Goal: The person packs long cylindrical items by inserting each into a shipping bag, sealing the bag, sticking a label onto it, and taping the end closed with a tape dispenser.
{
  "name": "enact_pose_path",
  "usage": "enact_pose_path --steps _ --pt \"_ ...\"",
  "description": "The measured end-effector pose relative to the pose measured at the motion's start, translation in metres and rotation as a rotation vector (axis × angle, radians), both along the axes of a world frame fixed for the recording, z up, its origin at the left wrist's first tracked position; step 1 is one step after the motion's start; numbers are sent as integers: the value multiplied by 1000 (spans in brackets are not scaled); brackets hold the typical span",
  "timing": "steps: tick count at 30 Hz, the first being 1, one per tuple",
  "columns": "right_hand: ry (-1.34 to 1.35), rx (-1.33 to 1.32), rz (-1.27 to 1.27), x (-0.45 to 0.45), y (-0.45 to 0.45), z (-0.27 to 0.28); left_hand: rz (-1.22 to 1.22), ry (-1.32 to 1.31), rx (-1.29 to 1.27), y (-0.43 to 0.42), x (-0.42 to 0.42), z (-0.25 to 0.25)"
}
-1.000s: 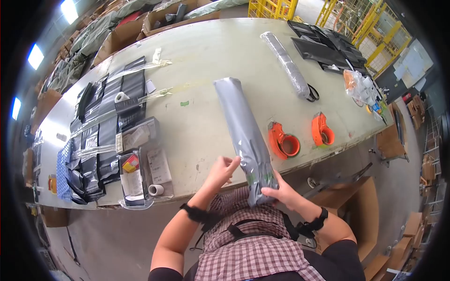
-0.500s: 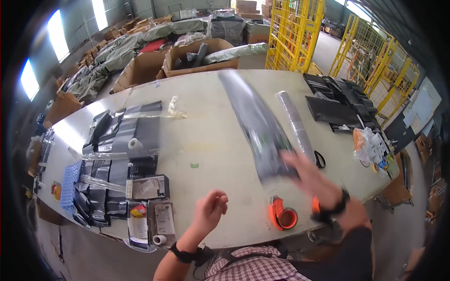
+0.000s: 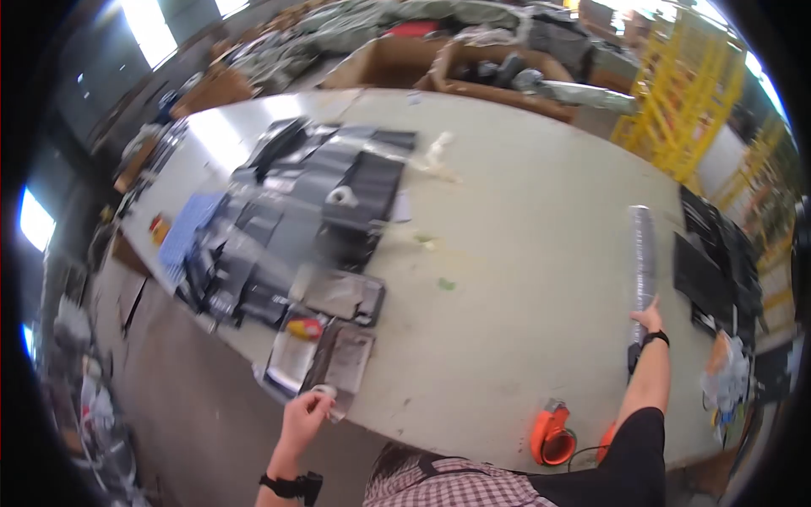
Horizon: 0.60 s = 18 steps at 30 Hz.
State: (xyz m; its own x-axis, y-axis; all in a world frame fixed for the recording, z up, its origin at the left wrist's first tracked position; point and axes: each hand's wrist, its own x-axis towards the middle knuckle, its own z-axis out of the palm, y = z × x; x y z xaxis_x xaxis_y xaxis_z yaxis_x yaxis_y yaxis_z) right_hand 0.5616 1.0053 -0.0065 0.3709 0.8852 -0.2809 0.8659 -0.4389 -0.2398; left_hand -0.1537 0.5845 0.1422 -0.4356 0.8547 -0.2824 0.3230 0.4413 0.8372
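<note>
My left hand (image 3: 305, 417) is at the near end of the small trays, its fingers closed at a small white roll (image 3: 325, 390). Part of that grip is hidden. On the right, my right hand (image 3: 649, 316) is wrapped round the lower part of a long, plastic-wrapped grey roll (image 3: 642, 253). This roll lies lengthwise on the table (image 3: 524, 253). Flat dark grey plastic bags (image 3: 291, 220) are piled on the left, partly blurred, with another white roll (image 3: 341, 196) on top.
Orange tape dispensers (image 3: 553, 435) stand at the near edge. Black bags (image 3: 718, 262) and a clear bag of small items (image 3: 728, 376) are at the right. Blue bubble wrap (image 3: 193, 232) lies at the left. Cardboard boxes (image 3: 380, 63) and yellow cage frames (image 3: 684, 84) stand beyond.
The view has turned left. The dark grey bag has left the middle of the table. My left hand has moved to the white roll; my right hand now grips the wrapped roll.
</note>
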Motion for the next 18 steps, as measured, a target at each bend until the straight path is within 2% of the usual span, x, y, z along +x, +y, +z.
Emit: enact_pose_path --steps 2,4,5,6,8,9,11,12,13,15,18 --pt "175 54 85 -58 17 5 64 219 4 7 -52 12" --pt "400 88 -9 -138 32 3 57 418 147 39 -102 3" --pt "481 -80 -101 -204 17 37 23 580 253 63 -127 -3" --pt "469 -108 -94 -247 7 37 -78 788 345 81 -170 -26" --pt "601 -122 -109 -330 -50 45 -146 978 314 117 -244 -69" --pt "607 -95 -1 -352 -81 43 -231 1002 259 128 -273 -90" --pt "404 -124 97 -391 -155 61 -410 1041 169 161 -317 -119" --pt "152 18 300 -373 -188 14 -476 1046 112 173 -318 -114" --pt "131 -75 285 -387 -230 39 -543 1046 46 179 -309 -100" --pt "-1 -213 285 -404 -304 79 -725 1114 -37 190 -316 -102" --pt "-138 -400 205 -402 -373 112 -877 1153 95 196 -334 -110"
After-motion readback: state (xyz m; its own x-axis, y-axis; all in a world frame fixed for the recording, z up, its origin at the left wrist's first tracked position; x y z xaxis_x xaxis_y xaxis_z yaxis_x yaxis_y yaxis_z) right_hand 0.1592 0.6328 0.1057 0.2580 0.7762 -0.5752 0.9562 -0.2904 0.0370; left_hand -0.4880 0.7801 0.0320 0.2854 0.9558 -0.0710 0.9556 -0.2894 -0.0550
